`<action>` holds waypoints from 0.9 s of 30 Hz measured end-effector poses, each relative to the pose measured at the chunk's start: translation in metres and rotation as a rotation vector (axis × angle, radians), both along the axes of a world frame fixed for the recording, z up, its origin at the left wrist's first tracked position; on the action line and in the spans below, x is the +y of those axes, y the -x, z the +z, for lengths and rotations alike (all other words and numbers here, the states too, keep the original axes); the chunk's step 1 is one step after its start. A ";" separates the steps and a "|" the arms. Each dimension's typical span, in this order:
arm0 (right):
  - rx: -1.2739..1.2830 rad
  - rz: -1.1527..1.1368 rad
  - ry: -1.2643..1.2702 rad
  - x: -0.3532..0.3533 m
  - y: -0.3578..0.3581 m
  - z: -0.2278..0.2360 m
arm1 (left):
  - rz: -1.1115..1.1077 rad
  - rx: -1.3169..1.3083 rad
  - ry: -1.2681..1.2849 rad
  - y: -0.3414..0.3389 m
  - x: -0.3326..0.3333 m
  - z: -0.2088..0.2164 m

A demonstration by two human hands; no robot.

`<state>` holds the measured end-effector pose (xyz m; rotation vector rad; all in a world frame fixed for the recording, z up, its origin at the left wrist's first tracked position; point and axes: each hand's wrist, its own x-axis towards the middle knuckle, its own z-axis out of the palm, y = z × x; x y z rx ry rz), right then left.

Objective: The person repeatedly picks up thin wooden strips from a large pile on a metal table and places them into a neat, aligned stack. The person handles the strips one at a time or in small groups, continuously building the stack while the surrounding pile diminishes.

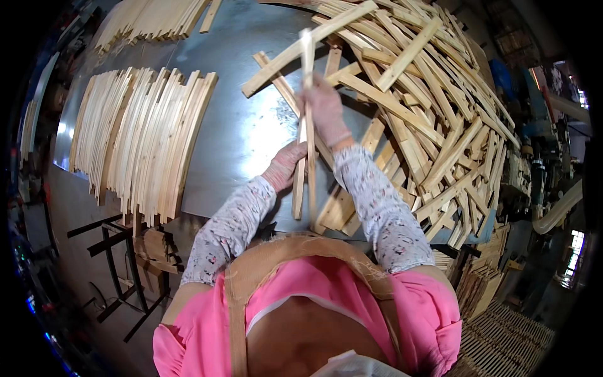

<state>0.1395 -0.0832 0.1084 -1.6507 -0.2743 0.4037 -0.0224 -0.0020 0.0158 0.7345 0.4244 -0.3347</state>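
My left hand (286, 166), in a thin pale-pink glove, is closed around narrow wooden slats (311, 188) over the middle of the metal table. Higher on the same slats, my right hand (325, 112), gloved likewise, grips them from the right side. The slats stand edge-on, running away from me, and seem to be two lying close together; their far end is blurred. Just beyond the hands, a loose wooden slat (270, 74) lies slantwise across another. To the right, a large jumbled heap of wooden slats (433, 107) comes close to my right forearm.
Slats lie side by side in a row (144, 132) on the left of the grey metal table (232, 125). Another row (151, 19) is at the far left. A black metal frame (116, 264) stands below the table's left edge. Stacked wood (480, 283) stands at lower right.
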 end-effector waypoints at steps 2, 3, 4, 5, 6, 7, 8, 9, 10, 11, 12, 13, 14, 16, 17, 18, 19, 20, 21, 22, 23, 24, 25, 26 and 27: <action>0.274 -0.312 -0.249 0.056 -0.007 0.013 | 0.166 0.037 -0.525 0.027 0.025 0.024; 0.266 -0.303 -0.352 0.075 -0.021 0.010 | 0.023 0.051 -0.826 0.024 0.055 0.027; 0.273 -0.291 -0.429 0.082 -0.029 -0.007 | 0.081 0.005 -0.738 0.038 0.071 0.036; 0.289 -0.262 -0.512 0.096 -0.030 -0.025 | 0.097 -0.025 -0.523 0.053 0.092 0.030; 0.236 -0.216 -0.434 0.109 -0.018 -0.050 | 0.114 -0.059 -0.298 0.066 0.109 0.022; 0.130 -0.162 -0.238 0.116 -0.011 -0.090 | -0.011 -0.020 -0.084 0.070 0.121 0.028; 0.130 -0.151 -0.068 0.136 0.003 -0.102 | -0.028 -0.022 -0.120 0.079 0.130 0.025; 0.129 -0.135 0.101 0.155 0.017 -0.113 | -0.051 -0.021 -0.159 0.087 0.138 0.020; 0.219 -0.192 0.248 0.177 0.034 -0.103 | -0.070 -0.014 -0.206 0.097 0.153 0.014; 0.051 -0.262 0.415 0.194 0.032 -0.101 | -0.035 0.075 -0.269 0.106 0.166 0.003; -0.114 -0.376 0.163 0.196 0.013 -0.113 | -0.118 0.111 -0.436 0.113 0.184 0.005; -0.153 -0.433 0.039 0.194 -0.016 -0.119 | -0.193 0.153 -0.603 0.124 0.203 0.008; -0.079 -0.473 -0.029 0.188 -0.053 -0.121 | -0.258 0.188 -0.765 0.130 0.217 0.009; 0.088 -0.527 -0.090 0.167 -0.125 -0.118 | -0.345 0.279 -1.001 0.126 0.231 0.002; 0.119 -0.559 -0.068 0.159 -0.148 -0.115 | -0.378 0.342 -1.073 0.128 0.236 -0.003; 0.034 -0.650 0.120 0.147 -0.165 -0.117 | -0.438 0.398 -1.140 0.131 0.239 -0.005; 0.011 -0.581 0.253 0.157 -0.145 -0.111 | -0.461 0.520 -1.201 0.134 0.240 0.033; -0.023 -0.484 0.375 0.175 -0.118 -0.089 | -0.473 0.592 -1.252 0.145 0.248 0.049; -0.095 -0.385 0.209 0.161 -0.094 -0.091 | -0.501 0.603 -1.315 0.140 0.254 0.060; -0.173 -0.305 0.319 0.156 -0.056 -0.085 | -0.517 0.631 -1.378 0.139 0.259 0.065; -0.225 -0.272 0.513 0.146 -0.022 -0.083 | -0.465 0.557 -1.518 0.148 0.256 0.052; -0.191 -0.244 0.629 0.143 0.021 -0.076 | -0.487 0.569 -1.549 0.146 0.255 0.052; -0.156 -0.177 0.702 0.137 0.066 -0.072 | -0.512 0.584 -1.585 0.143 0.253 0.054; -0.121 -0.094 0.762 0.129 0.103 -0.080 | -0.552 0.587 -1.623 0.137 0.250 0.055; -0.015 -0.041 0.728 0.133 0.140 -0.076 | -0.562 0.509 -1.652 0.136 0.243 0.054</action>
